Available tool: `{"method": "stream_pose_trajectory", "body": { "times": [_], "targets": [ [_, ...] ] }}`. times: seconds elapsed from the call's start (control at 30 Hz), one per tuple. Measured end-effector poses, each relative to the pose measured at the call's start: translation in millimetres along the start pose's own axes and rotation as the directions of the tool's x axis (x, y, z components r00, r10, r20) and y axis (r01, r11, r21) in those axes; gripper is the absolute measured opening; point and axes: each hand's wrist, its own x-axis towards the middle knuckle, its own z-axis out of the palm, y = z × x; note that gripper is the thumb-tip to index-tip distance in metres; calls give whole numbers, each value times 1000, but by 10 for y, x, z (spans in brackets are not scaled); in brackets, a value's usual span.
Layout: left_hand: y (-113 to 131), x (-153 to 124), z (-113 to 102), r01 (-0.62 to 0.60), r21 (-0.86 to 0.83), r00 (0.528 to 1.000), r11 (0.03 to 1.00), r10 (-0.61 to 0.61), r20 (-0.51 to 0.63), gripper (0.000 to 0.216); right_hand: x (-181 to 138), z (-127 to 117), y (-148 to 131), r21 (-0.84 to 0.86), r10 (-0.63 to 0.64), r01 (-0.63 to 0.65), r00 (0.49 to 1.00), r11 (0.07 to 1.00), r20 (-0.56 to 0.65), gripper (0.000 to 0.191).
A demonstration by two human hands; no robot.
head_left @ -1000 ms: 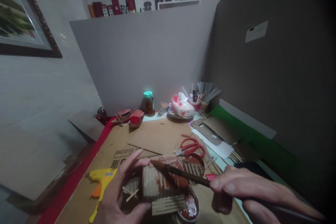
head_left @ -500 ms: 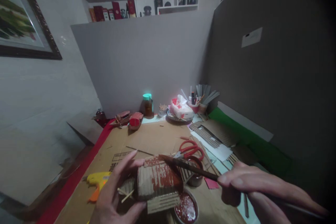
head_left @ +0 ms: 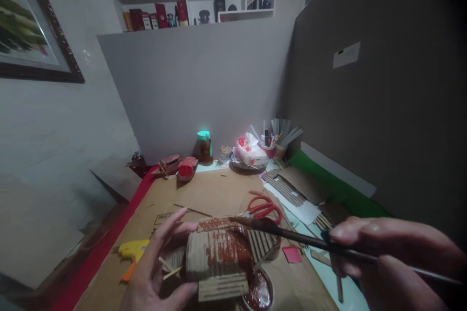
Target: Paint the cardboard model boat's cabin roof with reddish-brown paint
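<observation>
My left hand (head_left: 156, 262) grips a small corrugated cardboard model (head_left: 219, 252) by its left side, fingers behind and thumb in front. Reddish-brown paint covers part of its curved top, while the left portion is bare cardboard. In my right hand (head_left: 379, 248) is a dark-handled paintbrush (head_left: 302, 237), its tip touching or just over the painted upper edge of the model. Below the model's right side stands a cup of red-brown paint (head_left: 260, 291), partly hidden by the model. Thin sticks (head_left: 171, 272) project from the model near my left thumb.
Red-handled scissors (head_left: 264, 209) lie behind the model. A yellow glue gun (head_left: 133, 252) rests at the left. Two small reddish boat-like models (head_left: 187, 169), a jar with a teal lid (head_left: 204, 148) and a tissue pack (head_left: 251, 149) stand at the back. Cardboard strips (head_left: 284, 187) lie at the right.
My right hand and the brush handle have shifted right and slightly up, with the tip sliding a little right along the upper edge. The model has moved slightly left.
</observation>
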Motion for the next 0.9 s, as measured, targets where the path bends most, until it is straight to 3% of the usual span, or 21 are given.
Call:
{"method": "stream_pose_trajectory", "body": {
  "times": [0.13,0.27,0.33,0.47,0.7,0.9],
  "targets": [
    [35,10,-30,92,-62,996,994,-92,12,75,59,23,4,131,-14,4,997,991,75,24],
    [62,1,-27,144,-114,990,983,-144,7,79,118,70,-33,153,-18,-3,991,988,136,21],
    [62,-9,-30,145,-106,989,984,-145,6,79,100,109,-73,160,8,-29,991,987,130,18],
    [31,-25,-61,105,-78,994,991,-102,48,79,30,197,-141,188,176,-174,984,967,7,13],
    [-7,-28,-60,55,-98,992,994,-43,117,74,131,189,-68,153,-17,-15,978,988,209,18],
    [-23,-50,-80,58,-41,986,997,-51,161,75,147,63,-11,188,-32,-10,975,982,219,22]
  ]
}}
